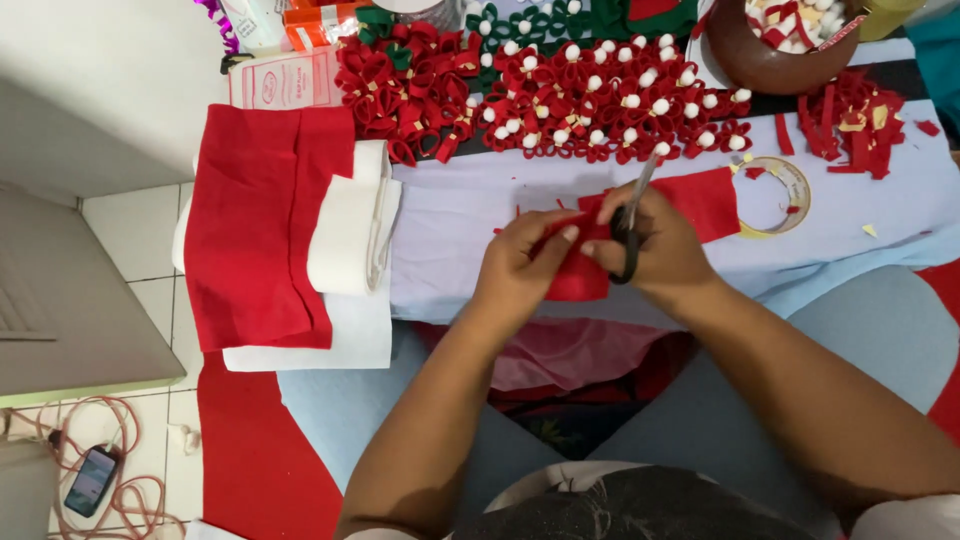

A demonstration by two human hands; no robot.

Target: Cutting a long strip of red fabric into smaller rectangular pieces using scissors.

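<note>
My left hand [520, 262] pinches a small piece of red felt [578, 275] in front of me. My right hand [665, 245] grips black-handled scissors [632, 215], their blades pointing away from me over the felt's top edge. A larger flat red felt piece [708, 200] lies just beyond my right hand on the pale blue cloth [470, 230]. Both hands hover above the cloth's near edge.
Many red felt flowers with white pom-poms [600, 100] are heaped at the back. Folded red felt [260, 230] and white felt [350, 240] lie at left. A tape roll [790, 195], red scraps [850, 125], a brown bowl [770, 55], a phone with cables [92, 480] on the floor.
</note>
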